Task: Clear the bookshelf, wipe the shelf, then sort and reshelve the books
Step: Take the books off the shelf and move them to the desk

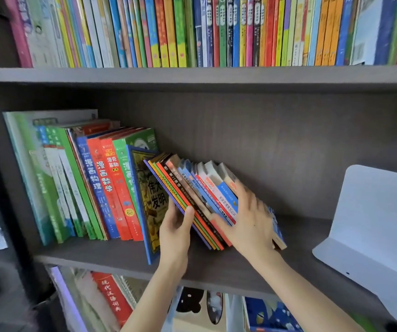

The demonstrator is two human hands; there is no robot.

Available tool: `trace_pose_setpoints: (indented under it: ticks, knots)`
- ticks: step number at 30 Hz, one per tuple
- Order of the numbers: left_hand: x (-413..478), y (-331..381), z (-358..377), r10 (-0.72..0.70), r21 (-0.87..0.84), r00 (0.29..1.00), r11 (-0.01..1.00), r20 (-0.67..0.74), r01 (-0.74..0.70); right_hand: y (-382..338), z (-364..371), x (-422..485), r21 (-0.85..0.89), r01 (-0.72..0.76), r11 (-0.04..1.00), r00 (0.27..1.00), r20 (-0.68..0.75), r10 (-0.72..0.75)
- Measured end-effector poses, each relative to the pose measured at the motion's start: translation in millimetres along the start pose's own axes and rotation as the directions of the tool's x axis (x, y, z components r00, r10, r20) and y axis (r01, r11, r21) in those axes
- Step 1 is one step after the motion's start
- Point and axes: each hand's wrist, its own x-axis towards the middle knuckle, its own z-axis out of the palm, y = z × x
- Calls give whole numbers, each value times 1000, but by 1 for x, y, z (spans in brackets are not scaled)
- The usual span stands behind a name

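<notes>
On the middle grey shelf (216,267) a bundle of several thin books (192,195) leans to the left, its spines facing me. My left hand (174,232) grips the bundle's left side, thumb curled over the purple and green spines. My right hand (250,219) lies flat with spread fingers against the bundle's right side and its blue outer book. Left of the bundle a blue-edged yellow book (150,200) stands upright, and beyond it a row of green, blue and red books (96,185).
A white bookend (372,224) stands on the right of the same shelf, with bare shelf between it and the bundle. The upper shelf is packed with colourful upright books (216,32). More books (111,298) show on the shelf below.
</notes>
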Motion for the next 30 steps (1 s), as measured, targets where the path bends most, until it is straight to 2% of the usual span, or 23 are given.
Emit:
trace_pose_setpoints:
  ticks: [1, 3, 5, 9, 14, 18, 19, 21, 23, 26, 30]
  knots:
    - [0, 2, 2, 4, 10, 1000, 1000, 13, -4, 7, -4, 2, 53, -29, 998, 999, 16, 28]
    - [2, 4, 4, 19, 51, 999, 998, 48, -22, 25, -10, 8, 118, -124, 985, 985, 136, 107]
    - [3, 5, 5, 28, 70, 995, 997, 98, -35, 35, -12, 8, 92, -106, 990, 980, 176, 89]
    - [5, 8, 12, 53, 136, 971, 987, 235, -86, 38, -12, 8, 61, -57, 997, 993, 109, 50]
    - [7, 8, 44, 82, 401, 913, 880, 400, -255, 60, -25, 6, 288, -225, 931, 974, 53, 219]
    - [6, 9, 73, 143, 574, 909, 734, 391, -362, 69, -36, 1, 473, -294, 831, 944, 9, 329]
    - [5, 8, 78, 140, 584, 913, 728, 384, -358, 70, -38, 1, 504, -302, 809, 939, 10, 344]
    - [0, 9, 86, 108, 549, 932, 782, 347, -295, 68, -40, 2, 526, -330, 784, 930, 38, 366]
    - [0, 9, 92, 97, 522, 944, 813, 316, -258, 63, -40, 1, 502, -329, 800, 935, 54, 351]
    - [12, 5, 95, 164, 589, 942, 745, 293, -313, 61, -35, 1, 472, -319, 822, 940, 48, 337]
    - [18, 10, 98, 134, 659, 951, 693, 279, -292, 72, -30, 7, 536, -374, 757, 920, 109, 377]
